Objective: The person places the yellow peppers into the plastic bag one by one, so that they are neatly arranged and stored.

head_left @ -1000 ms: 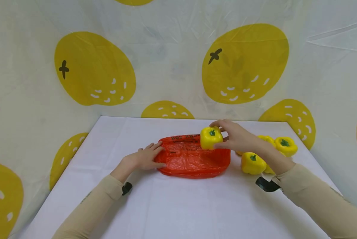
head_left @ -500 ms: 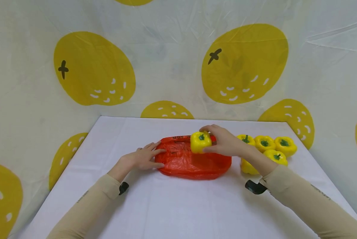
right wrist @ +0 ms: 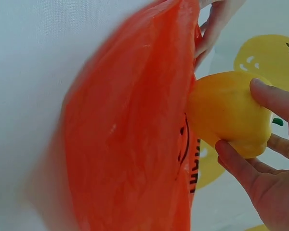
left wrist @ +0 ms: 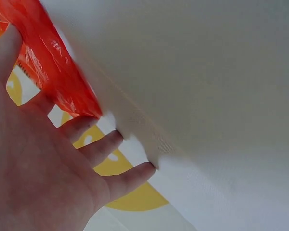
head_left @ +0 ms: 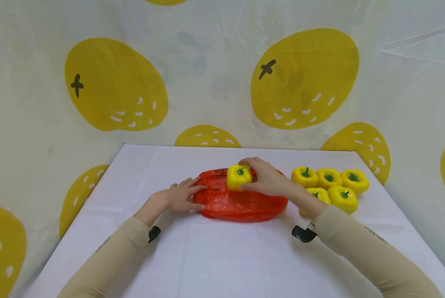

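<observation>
The left hand [head_left: 179, 196] is spread, touching the left end of the red bag [head_left: 237, 205], and the right hand [head_left: 268, 178] pinches a yellow pepper [head_left: 238, 180] over this bag; we cannot tell if the two touch. At the far right, we see five more peppers [head_left: 332, 185] on the white tabletop [head_left: 222, 256]

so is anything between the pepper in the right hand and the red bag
Nothing visible stands between them: the right hand holds the yellow pepper at the top of the red bag. The left hand touches its left end, away from the pepper.
</observation>
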{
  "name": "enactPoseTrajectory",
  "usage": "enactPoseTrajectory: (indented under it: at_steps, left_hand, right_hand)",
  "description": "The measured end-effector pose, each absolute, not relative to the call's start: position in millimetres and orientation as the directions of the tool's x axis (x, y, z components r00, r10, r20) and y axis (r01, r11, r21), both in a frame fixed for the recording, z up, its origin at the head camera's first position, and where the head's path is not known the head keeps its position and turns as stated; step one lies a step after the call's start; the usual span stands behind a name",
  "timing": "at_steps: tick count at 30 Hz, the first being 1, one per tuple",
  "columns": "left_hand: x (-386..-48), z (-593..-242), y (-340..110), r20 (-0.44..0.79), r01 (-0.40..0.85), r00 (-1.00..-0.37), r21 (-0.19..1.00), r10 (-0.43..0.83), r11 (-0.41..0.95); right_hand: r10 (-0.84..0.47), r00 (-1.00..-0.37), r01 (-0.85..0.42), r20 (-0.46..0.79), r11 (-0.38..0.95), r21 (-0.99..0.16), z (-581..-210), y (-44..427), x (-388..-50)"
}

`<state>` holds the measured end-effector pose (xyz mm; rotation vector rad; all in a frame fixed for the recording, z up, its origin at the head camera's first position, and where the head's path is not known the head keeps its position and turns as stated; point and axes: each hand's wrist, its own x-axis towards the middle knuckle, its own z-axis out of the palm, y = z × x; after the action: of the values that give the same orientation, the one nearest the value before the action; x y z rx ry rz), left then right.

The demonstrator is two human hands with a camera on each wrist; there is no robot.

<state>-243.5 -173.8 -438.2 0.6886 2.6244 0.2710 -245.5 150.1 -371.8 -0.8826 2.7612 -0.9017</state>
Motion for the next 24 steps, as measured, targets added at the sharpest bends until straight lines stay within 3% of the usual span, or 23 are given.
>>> enactPoseTrajectory:
  at_steps: [24]
  left_hand:
    - [-239.8, -435.5, -168.0, -0.36, 0.39, -0.802, 0.288, 0.476, 0.875]
  right_hand:
    - [-0.535, -0.844, -0.44, 0.023, 0.668, -0.601, -397.6, 106.2, -263.0]
